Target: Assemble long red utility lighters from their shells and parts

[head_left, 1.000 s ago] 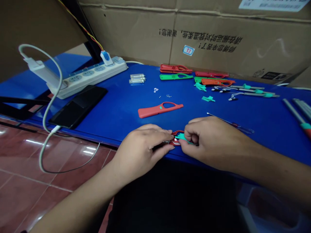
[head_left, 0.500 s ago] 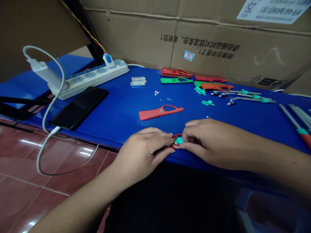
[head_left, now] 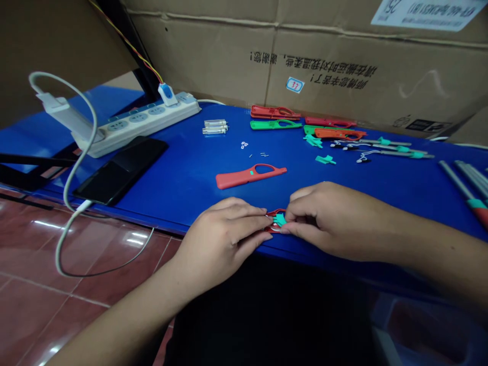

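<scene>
Both hands meet over a red lighter casing half (head_left: 275, 230) at the table's front edge; much of it is hidden under the fingers. My left hand (head_left: 229, 226) covers its left end, fingers and thumb closed on it. A teal trigger (head_left: 280, 219) shows in the casing between my fingertips, with a thin white wire beside it. My right hand (head_left: 314, 218) is curled, thumb and forefinger pinched at the trigger's right side. Behind the hands lies another red casing half (head_left: 238, 179), with a small teal spot near its middle.
Red, green and orange casing halves (head_left: 276, 124) lie along the cardboard box (head_left: 213, 56). Loose teal triggers (head_left: 325, 159), wired metal tubes (head_left: 404, 153) and clear small cylinders (head_left: 214, 127) lie about the blue table (head_left: 183, 168). At left are a power strip (head_left: 133, 127) and a phone (head_left: 122, 170).
Both hands stay at the casing, with only slight finger shifts. The view has moved a little, and my right hand now hides the small pale piece behind it.
</scene>
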Demonstrator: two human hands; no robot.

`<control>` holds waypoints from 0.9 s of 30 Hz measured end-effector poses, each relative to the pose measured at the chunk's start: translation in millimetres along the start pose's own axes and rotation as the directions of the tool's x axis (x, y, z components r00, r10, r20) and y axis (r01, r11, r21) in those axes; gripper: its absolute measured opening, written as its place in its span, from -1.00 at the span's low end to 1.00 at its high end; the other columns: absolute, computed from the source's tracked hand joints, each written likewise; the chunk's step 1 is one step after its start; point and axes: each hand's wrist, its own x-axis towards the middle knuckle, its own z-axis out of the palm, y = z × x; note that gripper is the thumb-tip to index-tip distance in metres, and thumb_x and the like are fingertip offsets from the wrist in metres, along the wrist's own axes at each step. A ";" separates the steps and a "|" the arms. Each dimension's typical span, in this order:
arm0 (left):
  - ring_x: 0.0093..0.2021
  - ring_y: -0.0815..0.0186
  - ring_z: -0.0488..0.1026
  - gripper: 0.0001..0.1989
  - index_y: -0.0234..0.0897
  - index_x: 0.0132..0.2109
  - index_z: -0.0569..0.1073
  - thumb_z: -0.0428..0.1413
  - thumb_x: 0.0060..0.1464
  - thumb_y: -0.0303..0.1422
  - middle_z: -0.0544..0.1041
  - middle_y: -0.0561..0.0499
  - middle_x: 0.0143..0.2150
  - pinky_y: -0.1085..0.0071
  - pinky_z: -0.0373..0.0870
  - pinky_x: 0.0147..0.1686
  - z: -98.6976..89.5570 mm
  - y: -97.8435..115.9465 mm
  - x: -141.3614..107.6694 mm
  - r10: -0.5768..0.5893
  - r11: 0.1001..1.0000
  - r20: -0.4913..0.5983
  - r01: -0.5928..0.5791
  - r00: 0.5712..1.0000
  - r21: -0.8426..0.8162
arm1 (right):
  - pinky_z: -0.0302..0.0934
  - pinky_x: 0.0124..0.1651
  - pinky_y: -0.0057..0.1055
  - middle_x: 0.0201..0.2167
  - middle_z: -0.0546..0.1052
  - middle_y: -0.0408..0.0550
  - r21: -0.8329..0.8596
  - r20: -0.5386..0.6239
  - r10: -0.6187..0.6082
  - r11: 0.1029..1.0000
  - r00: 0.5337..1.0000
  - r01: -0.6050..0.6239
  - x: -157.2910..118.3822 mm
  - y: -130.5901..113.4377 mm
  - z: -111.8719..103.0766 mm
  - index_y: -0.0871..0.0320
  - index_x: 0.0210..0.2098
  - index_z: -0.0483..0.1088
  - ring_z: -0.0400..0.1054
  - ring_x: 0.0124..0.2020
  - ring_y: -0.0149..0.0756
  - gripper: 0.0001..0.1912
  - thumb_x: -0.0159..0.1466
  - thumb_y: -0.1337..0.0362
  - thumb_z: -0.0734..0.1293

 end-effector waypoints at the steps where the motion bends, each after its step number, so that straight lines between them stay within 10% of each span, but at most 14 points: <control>1: -0.06 0.28 0.54 -0.82 -0.22 -0.02 0.59 0.20 0.24 -0.38 0.63 -0.01 -0.04 0.28 0.47 0.00 -0.8 0.8 -0.2 -0.008 1.000 0.012 0.008 1.000 -0.005 | 0.08 -0.33 -0.39 -0.42 0.49 -0.10 -0.017 0.004 -0.040 0.999 0.999 0.040 -1.4 0.3 -0.3 0.13 -0.40 0.51 0.32 -0.39 -0.34 -0.75 0.36 0.28 0.25; 11: -0.07 0.27 0.37 -0.71 -0.07 0.05 0.56 0.04 0.31 -0.46 0.43 -0.03 -0.06 0.27 0.38 -0.06 -6.8 5.3 5.5 -0.135 0.989 0.205 0.146 0.969 -0.038 | 0.03 -0.35 -0.34 -0.47 0.45 -0.08 -0.258 -0.114 -0.182 0.955 0.977 0.148 -11.4 -0.8 12.0 0.18 -0.38 0.48 0.29 -0.43 -0.29 -0.77 0.34 0.38 0.22; 27: -0.08 0.27 0.36 -0.74 -0.10 -0.04 0.59 0.06 0.29 -0.49 0.42 -0.03 -0.08 0.28 0.37 -0.09 -7.8 5.6 4.5 -0.138 0.985 0.199 0.155 0.970 -0.071 | 0.01 -0.35 -0.31 -0.50 0.41 -0.08 -0.353 -0.057 -0.203 0.920 0.978 0.170 -13.2 -10.8 18.9 0.14 -0.43 0.40 0.24 -0.47 -0.28 -0.83 0.18 0.51 0.27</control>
